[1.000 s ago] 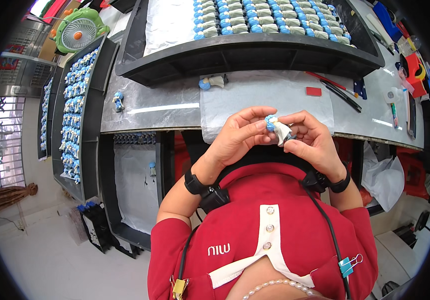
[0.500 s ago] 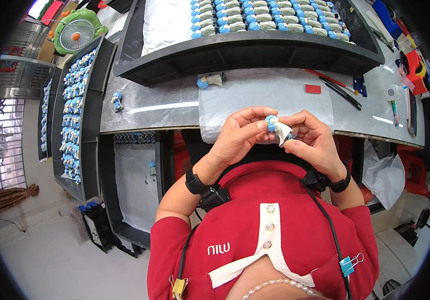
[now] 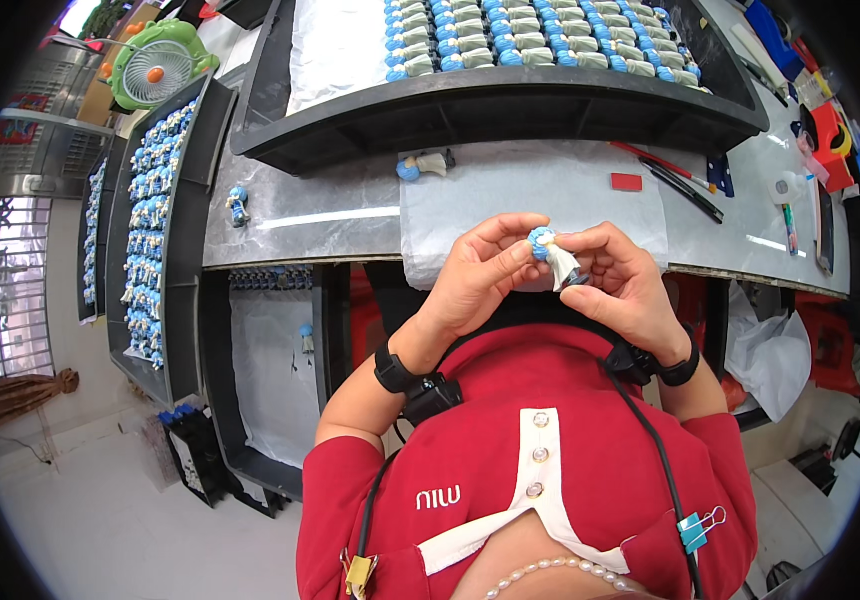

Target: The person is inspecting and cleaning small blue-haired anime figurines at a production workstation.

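Between my two hands, just above the table's front edge, is a small figurine (image 3: 562, 266) with a blue head, a pale cape and a dark base. My left hand (image 3: 485, 262) pinches it at the head between thumb and fingers. My right hand (image 3: 622, 280) grips its lower right side, thumb close to the base. Both hands are over white paper (image 3: 450, 225) spread on the table. Farther back, a similar figurine (image 3: 426, 164) lies on its side at the paper's upper left, and another figurine (image 3: 238, 206) lies on the grey tabletop at the left.
A black tray (image 3: 510, 105) with rows of figurines stands at the back. More figurines fill a tray (image 3: 190, 240) at the left. An open drawer-like tray (image 3: 325, 330) sits below the table edge. Pens (image 3: 685, 190) and a red block (image 3: 626, 182) lie at the right.
The figurine has turned and tilted slightly between my fingers, its base shifting a little. My hands stay in nearly the same place; the whole view has moved very slightly.
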Available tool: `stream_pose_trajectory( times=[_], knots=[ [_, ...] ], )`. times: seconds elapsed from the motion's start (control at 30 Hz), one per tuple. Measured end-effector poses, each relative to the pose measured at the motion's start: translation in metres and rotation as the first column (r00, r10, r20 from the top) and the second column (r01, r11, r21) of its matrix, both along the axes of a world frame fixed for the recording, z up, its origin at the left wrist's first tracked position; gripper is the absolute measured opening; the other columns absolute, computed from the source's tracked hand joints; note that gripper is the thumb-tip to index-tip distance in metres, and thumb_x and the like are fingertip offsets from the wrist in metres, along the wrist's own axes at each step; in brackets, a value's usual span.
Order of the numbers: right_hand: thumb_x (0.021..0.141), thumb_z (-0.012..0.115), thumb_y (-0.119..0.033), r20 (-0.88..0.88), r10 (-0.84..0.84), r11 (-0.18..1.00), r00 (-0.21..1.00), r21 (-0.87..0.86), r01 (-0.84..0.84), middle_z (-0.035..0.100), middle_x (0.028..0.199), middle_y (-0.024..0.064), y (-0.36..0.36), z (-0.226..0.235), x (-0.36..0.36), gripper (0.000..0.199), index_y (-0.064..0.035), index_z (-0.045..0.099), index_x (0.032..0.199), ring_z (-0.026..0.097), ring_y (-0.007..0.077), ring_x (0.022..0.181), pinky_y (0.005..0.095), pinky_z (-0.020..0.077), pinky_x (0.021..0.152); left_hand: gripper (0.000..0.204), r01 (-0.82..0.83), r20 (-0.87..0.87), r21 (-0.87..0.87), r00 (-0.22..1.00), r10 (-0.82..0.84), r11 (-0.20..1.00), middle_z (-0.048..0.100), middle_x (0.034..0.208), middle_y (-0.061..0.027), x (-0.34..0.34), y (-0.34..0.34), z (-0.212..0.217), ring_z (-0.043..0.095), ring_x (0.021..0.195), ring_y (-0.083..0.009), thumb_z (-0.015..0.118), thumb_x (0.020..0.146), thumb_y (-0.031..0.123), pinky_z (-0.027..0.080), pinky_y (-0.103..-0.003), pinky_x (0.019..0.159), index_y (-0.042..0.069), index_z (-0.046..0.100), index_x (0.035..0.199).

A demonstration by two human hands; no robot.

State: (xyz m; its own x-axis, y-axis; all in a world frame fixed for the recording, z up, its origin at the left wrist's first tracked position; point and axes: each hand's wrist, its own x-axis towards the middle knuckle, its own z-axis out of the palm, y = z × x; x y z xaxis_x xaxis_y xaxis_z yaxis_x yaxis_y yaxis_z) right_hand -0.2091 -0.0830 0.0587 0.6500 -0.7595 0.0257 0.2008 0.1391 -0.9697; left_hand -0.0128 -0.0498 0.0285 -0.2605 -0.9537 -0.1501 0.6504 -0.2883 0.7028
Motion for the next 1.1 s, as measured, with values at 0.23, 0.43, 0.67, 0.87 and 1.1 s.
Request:
stream_pose_trajectory(
  times=[0.23, 0.43, 0.67, 0.87, 1.1],
  knots=[
    [0.070, 0.074, -0.004, -0.362, -0.140, 0.844, 0.922, -0.530, -0.080, 0.061, 0.084, 0.0080, 0.001, 0.001, 0.009, 0.048, -0.0032, 0.056, 0.115, 0.056, 0.0137, 0.069, 0.0260, 0.0470, 0.063, 0.046, -0.051, 0.102, 0.028, 0.994, 0.048, 0.998, 0.056, 0.107, -0.0057, -0.007, 0.012, 0.009, 0.057, 0.096, -0.0137, 0.059, 0.086, 0.002, 0.049, -0.027, 0.081, 0.007, 0.045, 0.129],
    [0.068, 0.074, -0.002, -0.334, -0.094, 0.829, 0.938, -0.548, -0.112, 0.061, 0.092, 0.0085, 0.001, 0.001, 0.024, 0.061, -0.0039, 0.051, 0.125, 0.058, 0.0170, 0.076, 0.0277, 0.0476, 0.072, 0.047, -0.217, -0.092, 0.103, 0.970, 0.226, 0.971, 0.054, 0.121, -0.0118, 0.033, 0.019, 0.010, 0.057, 0.100, -0.0183, 0.055, 0.091, 0.012, 0.048, -0.037, 0.085, 0.011, 0.035, 0.133],
    [0.070, 0.073, -0.003, -0.336, 0.015, 0.799, 0.942, -0.562, -0.213, 0.061, 0.090, 0.0098, 0.001, 0.015, 0.051, 0.057, -0.0037, 0.052, 0.123, 0.059, 0.0191, 0.079, 0.0282, 0.0473, 0.072, 0.046, -0.348, -0.116, 0.096, 0.927, 0.357, 0.933, 0.052, 0.118, -0.0112, 0.081, 0.021, 0.019, 0.056, 0.089, -0.0135, 0.059, 0.089, 0.013, 0.049, -0.027, 0.074, 0.008, 0.040, 0.131],
    [0.074, 0.069, -0.008, -0.478, -0.042, 0.763, 0.877, -0.582, -0.281, 0.060, 0.094, 0.0138, -0.022, 0.023, 0.037, 0.043, -0.0015, 0.057, 0.115, 0.059, 0.0265, 0.087, 0.0327, 0.0466, 0.077, 0.051, -0.246, 0.705, -0.703, -0.365, 0.608, 0.667, 0.052, 0.105, -0.0203, 0.171, 0.007, 0.008, 0.053, 0.097, -0.0348, 0.062, 0.082, 0.014, 0.043, -0.041, 0.086, 0.000, 0.042, 0.127],
    [0.075, 0.067, -0.012, -0.535, -0.128, 0.618, 0.835, -0.702, -0.355, 0.058, 0.102, 0.0167, -0.075, 0.020, 0.081, 0.040, 0.0004, 0.056, 0.111, 0.056, 0.0348, 0.095, 0.0383, 0.0452, 0.083, 0.050, -0.168, 0.474, -0.583, -0.865, 0.165, 0.795, 0.063, 0.100, -0.0130, 0.242, 0.003, -0.016, 0.056, 0.096, -0.0286, 0.064, 0.081, 0.029, 0.036, -0.045, 0.083, 0.004, 0.052, 0.122]
  ],
)
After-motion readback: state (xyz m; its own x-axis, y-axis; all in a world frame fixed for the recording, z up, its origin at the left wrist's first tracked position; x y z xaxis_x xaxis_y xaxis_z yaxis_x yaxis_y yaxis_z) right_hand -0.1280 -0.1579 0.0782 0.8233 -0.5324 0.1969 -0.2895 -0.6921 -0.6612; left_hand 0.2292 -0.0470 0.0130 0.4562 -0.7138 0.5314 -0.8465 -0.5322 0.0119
